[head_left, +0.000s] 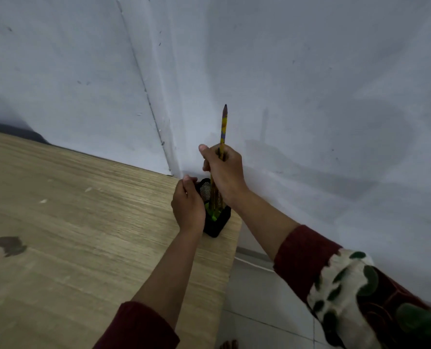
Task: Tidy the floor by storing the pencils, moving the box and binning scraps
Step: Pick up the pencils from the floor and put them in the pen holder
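Gripping slim pencil [223,129], black mesh holder [215,220]

- Left hand [188,209]: back to the camera, fingers curled round the side of the black mesh pencil holder [218,222] near the desk's [83,222] far right corner; forearm bare, dark red sleeve [138,326] at the elbow.
- Right hand [223,170]: above the holder, fingers closed round pencils [223,129], thumb stuck out to the left.
- Right forearm bare, reaching in from the lower right, red cuff and patterned sleeve [347,285] behind it.
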Demonstrator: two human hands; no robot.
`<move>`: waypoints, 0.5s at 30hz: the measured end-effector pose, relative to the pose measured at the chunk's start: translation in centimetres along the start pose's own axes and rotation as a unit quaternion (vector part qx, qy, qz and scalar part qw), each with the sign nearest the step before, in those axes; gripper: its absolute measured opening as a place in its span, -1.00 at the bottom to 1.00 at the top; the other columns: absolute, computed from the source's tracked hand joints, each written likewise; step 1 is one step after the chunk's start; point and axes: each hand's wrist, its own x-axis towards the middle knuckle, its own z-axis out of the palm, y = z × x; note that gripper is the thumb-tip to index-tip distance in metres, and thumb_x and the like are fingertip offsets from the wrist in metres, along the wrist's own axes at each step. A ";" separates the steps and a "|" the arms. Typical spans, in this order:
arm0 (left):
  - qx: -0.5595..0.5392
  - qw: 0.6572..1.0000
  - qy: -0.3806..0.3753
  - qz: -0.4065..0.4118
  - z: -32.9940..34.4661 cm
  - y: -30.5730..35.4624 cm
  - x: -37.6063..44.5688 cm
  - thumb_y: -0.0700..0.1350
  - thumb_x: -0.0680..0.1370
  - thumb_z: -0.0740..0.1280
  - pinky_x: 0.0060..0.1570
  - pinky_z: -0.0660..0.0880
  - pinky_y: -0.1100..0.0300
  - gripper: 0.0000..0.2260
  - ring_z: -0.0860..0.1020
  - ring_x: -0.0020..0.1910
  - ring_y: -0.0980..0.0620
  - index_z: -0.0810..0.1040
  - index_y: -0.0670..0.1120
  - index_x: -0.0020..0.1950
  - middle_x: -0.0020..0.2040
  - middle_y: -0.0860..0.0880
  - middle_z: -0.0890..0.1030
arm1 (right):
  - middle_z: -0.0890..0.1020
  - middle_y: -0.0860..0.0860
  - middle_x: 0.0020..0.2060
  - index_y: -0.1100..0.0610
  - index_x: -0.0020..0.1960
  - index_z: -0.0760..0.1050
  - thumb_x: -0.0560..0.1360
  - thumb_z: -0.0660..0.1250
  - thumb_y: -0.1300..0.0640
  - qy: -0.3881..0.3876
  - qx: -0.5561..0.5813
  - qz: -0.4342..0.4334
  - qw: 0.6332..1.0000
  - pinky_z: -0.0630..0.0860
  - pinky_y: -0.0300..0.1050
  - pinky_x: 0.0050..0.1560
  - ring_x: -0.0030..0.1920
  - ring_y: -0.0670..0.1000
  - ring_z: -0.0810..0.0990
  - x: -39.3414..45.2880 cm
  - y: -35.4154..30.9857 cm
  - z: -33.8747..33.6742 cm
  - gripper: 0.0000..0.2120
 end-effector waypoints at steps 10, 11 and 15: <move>0.035 0.998 0.024 -0.042 0.0 0.1 -0.4 -0.04 0.59 0.12 -0.09 0.40 0.10 -0.75 0.53 -0.08 -0.08 0.56 -0.12 0.00 -0.09 -0.07 0.59 | 0.55 -0.06 -0.20 0.14 -0.06 0.50 0.48 0.29 -0.09 -0.041 -0.070 0.037 0.996 0.40 -0.21 -0.09 -0.17 -0.10 0.50 -1.4 2.1 -1.9 -0.72; 0.062 0.998 0.023 -0.017 -0.1 0.1 -0.5 -0.04 0.58 0.13 -0.06 0.41 0.10 -0.76 0.53 -0.10 -0.04 0.56 -0.10 0.00 -0.08 -0.06 0.60 | 0.55 -0.07 -0.17 0.12 -0.02 0.49 0.49 0.26 -0.11 -0.043 -0.077 0.039 0.995 0.40 -0.22 -0.07 -0.13 -0.10 0.50 -1.8 2.6 -2.2 -0.71; 0.117 0.990 -0.012 0.078 -0.6 0.3 -0.8 -0.09 0.58 0.16 0.00 0.47 0.08 -0.78 0.55 -0.08 0.00 0.56 -0.02 0.10 0.00 -0.03 0.64 | 0.54 -0.09 -0.15 0.02 -0.08 0.51 0.58 0.12 -0.04 -0.047 -0.029 0.042 0.998 0.37 -0.32 -0.08 -0.11 -0.17 0.49 -2.5 3.2 -2.5 -0.76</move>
